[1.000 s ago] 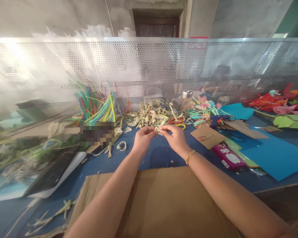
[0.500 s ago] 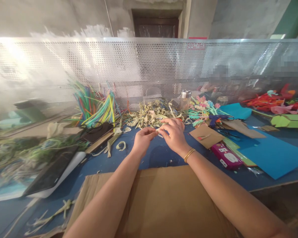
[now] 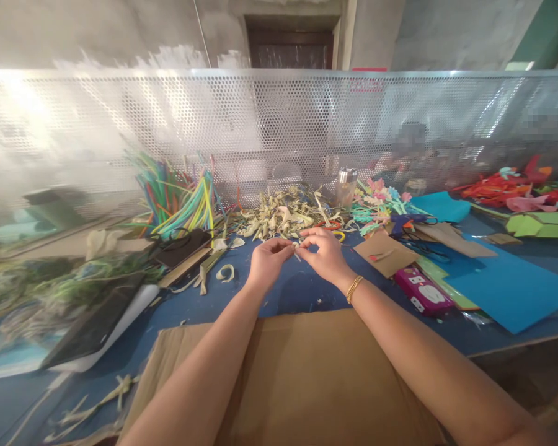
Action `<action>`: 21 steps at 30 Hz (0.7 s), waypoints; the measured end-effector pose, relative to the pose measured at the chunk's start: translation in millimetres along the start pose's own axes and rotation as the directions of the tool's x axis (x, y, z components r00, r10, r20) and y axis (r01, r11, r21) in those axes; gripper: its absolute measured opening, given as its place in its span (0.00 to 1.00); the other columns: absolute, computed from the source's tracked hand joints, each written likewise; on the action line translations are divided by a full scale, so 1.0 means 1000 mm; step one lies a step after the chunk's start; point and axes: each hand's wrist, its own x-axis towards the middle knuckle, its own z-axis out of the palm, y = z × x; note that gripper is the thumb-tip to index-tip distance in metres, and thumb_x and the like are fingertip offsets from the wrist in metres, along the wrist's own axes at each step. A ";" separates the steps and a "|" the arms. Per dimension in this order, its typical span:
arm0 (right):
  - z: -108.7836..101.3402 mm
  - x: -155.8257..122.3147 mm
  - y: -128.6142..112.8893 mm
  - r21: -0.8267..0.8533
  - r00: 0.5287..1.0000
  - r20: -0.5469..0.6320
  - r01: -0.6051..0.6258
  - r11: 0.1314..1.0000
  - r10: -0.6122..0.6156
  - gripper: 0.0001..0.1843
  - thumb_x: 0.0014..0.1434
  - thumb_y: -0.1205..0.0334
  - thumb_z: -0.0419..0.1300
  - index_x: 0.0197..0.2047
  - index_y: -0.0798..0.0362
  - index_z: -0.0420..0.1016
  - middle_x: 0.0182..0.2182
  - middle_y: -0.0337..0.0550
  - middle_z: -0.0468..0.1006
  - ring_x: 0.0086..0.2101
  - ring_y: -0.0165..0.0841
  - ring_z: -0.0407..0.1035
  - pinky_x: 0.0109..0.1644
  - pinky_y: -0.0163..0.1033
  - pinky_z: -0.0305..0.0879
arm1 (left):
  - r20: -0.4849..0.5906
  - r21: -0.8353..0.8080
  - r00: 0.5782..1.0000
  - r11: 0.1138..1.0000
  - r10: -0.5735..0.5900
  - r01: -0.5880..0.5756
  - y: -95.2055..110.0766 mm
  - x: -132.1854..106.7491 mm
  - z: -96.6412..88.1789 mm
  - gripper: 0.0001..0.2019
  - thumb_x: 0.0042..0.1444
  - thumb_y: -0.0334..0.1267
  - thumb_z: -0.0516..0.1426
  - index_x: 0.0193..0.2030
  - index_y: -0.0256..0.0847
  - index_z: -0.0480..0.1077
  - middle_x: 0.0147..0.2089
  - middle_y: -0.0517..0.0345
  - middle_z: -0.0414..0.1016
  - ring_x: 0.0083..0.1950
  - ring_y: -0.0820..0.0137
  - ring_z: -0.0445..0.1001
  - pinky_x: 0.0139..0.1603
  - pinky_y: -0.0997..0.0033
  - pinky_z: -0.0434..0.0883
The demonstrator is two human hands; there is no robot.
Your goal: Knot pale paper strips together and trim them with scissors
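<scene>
My left hand (image 3: 270,263) and my right hand (image 3: 323,253) meet over the blue tabletop, thumbs and forefingers pinched together. Between their fingertips is a small pale strip (image 3: 297,253), mostly covered by the fingers; its exact kind does not show. The other fingers of my right hand are loosely bent. Just beyond the hands lies a heap of dried, pale green leaf strips (image 3: 283,214), with yellow and orange scissor-like handles (image 3: 338,235) at its near edge. Under my forearms rests a flat sheet of brown cardboard (image 3: 316,371).
Colourful pipe cleaners (image 3: 177,198) stand back left. A curled strip (image 3: 225,272) lies left of my hands. Rightward are a brown card (image 3: 385,254), a purple case (image 3: 423,291), blue sheets (image 3: 511,285) and paper flowers (image 3: 381,201). A perforated metal screen (image 3: 232,124) borders the back.
My right hand's fingers have lowered and curled slightly, uncovering the yellow handle behind. A little more of the pale strip shows below the fingertips. My left hand has barely moved.
</scene>
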 end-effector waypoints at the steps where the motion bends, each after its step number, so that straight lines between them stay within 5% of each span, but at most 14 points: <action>1: 0.000 0.000 0.000 0.002 1.000 0.003 -0.005 1.000 0.005 0.06 0.50 0.61 0.66 0.23 0.49 0.75 0.42 0.43 0.78 0.46 0.39 0.69 0.54 0.49 0.60 | 0.004 0.048 1.000 0.998 0.026 -0.027 -0.001 0.001 -0.001 0.10 0.40 0.41 0.66 0.28 0.38 0.76 0.26 0.58 0.75 0.28 0.72 0.69 0.33 0.71 0.66; 9: -0.003 0.000 -0.002 -0.061 0.997 0.043 -0.056 0.997 0.058 0.06 0.47 0.63 0.66 0.21 0.49 0.74 0.43 0.41 0.78 0.45 0.40 0.69 0.52 0.49 0.59 | 0.038 0.252 0.983 0.950 0.179 -0.183 -0.008 0.003 -0.001 0.06 0.44 0.39 0.63 0.30 0.40 0.76 0.28 0.58 0.76 0.29 0.70 0.70 0.32 0.72 0.65; 21: -0.003 -0.002 -0.005 -0.167 0.990 0.116 -0.062 0.984 0.082 0.05 0.45 0.63 0.66 0.20 0.50 0.74 0.42 0.39 0.79 0.45 0.41 0.67 0.52 0.50 0.55 | 0.113 0.363 0.983 0.915 0.144 -0.176 0.004 -0.003 -0.002 0.07 0.46 0.41 0.61 0.29 0.39 0.76 0.28 0.58 0.76 0.29 0.70 0.70 0.32 0.73 0.63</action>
